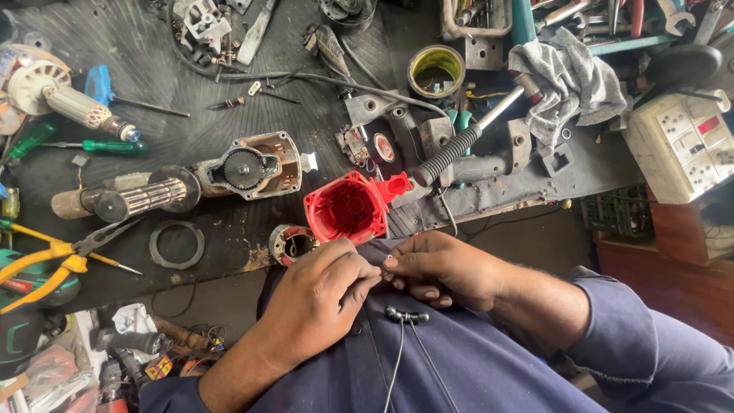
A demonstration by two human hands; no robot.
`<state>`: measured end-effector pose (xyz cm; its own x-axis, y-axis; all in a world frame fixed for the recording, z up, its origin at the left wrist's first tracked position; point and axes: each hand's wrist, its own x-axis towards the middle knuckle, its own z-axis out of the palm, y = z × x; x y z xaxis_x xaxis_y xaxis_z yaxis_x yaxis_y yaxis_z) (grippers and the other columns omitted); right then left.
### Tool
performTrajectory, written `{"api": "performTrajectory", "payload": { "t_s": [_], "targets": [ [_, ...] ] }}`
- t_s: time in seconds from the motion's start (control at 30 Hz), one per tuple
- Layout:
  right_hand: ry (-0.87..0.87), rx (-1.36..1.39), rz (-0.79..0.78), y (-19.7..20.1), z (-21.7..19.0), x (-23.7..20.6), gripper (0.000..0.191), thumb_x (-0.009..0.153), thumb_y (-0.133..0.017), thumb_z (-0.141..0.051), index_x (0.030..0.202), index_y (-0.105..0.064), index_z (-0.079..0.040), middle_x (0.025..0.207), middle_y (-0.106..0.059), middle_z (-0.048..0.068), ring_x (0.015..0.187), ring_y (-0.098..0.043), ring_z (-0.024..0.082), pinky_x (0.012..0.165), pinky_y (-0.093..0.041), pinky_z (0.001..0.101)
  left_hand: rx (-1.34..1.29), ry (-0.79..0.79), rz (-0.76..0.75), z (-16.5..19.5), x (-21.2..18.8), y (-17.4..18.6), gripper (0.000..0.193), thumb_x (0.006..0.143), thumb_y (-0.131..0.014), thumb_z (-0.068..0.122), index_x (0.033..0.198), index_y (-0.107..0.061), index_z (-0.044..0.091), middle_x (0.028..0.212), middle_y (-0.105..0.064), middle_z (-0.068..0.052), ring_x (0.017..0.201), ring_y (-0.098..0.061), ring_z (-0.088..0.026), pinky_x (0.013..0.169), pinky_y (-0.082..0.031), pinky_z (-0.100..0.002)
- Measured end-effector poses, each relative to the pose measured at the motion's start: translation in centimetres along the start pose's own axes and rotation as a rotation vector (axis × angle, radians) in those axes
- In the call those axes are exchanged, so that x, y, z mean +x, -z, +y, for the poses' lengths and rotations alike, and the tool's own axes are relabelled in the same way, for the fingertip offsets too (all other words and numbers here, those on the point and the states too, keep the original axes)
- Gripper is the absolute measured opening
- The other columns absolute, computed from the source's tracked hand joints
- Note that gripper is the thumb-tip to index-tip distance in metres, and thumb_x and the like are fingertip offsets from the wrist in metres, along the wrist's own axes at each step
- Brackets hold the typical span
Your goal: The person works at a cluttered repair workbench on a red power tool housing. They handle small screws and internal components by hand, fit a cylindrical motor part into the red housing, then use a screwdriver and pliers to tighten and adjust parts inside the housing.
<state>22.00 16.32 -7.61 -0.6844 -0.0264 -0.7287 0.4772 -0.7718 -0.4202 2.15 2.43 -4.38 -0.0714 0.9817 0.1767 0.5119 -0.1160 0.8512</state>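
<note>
— How are the hands placed?

— Both are drawn in close over the lap, forearms coming up from the bottom edge. The left hand (317, 294) is curled knuckles-up, and the right hand (440, 269) meets it from the other side, fingertips touching between them.

— Clenched on something?

— The fingers (367, 274) of both hands are pinched together on something tiny at the meeting point; it is too small to tell what it is. The red plastic housing (348, 208) sits on the surface (138, 153) just above the knuckles, open side up, near but not touched.

— Any packages or labels around?

— A roll of black tape with a red core (382, 147) lies beyond the housing. A white switch-and-socket box with a red indicator (683, 144) stands far right, and a yellow-rimmed round tin (436, 70) sits higher up. A small yellow-and-black label (158, 368) shows at the lower left.
</note>
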Motion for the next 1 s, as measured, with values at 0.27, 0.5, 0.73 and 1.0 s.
{"api": "performTrajectory", "payload": {
  "t_s": [0.27,0.5,0.73,1.0],
  "targets": [
    [0.072,-0.034,-0.036,-0.3,0.5,0.2,0.03,0.099,-0.066,-0.029,0.092,-0.066,0.001,0.077,-0.063,0.006,0.047,-0.045,0.005,0.037,-0.032,0.0207,-0.096,-0.013,0.017,-0.3,0.3,0.3,0.015,0.084,-0.077,0.002,0.092,-0.064,0.003,0.085,-0.062,-0.009,0.077,-0.066,-0.027,0.067,-0.052,-0.037],
    [1.507,-1.299,0.532,-0.3,0.1,-0.9,0.035,0.086,-0.087,-0.036,0.093,-0.066,-0.009,0.092,-0.065,0.003,0.073,-0.067,0.018,0.059,-0.05,0.0298,-0.151,0.12,0.016,-0.5,0.3,0.6,0.013,0.086,-0.078,0.004,0.093,-0.068,0.002,0.088,-0.068,-0.009,0.077,-0.07,-0.025,0.066,-0.055,-0.034],
    [1.767,-1.68,0.505,-0.9,-1.7,-1.3,0.03,0.086,-0.088,-0.021,0.109,-0.074,-0.007,0.107,-0.07,0.005,0.081,-0.071,0.015,0.062,-0.055,0.0274,-0.126,0.08,0.008,0.0,0.6,0.4,0.013,0.085,-0.078,0.003,0.091,-0.067,0.002,0.087,-0.068,-0.01,0.08,-0.071,-0.027,0.07,-0.056,-0.035],
    [1.602,-1.842,0.272,-0.9,-2.2,-1.4,0.039,0.079,-0.079,-0.018,0.113,-0.076,0.001,0.109,-0.069,0.01,0.082,-0.07,0.017,0.061,-0.055,0.0303,-0.059,0.032,0.014,0.2,0.4,0.3,0.016,0.082,-0.078,0.002,0.088,-0.063,0.004,0.085,-0.064,-0.009,0.08,-0.067,-0.029,0.069,-0.053,-0.038]
  ]
}}
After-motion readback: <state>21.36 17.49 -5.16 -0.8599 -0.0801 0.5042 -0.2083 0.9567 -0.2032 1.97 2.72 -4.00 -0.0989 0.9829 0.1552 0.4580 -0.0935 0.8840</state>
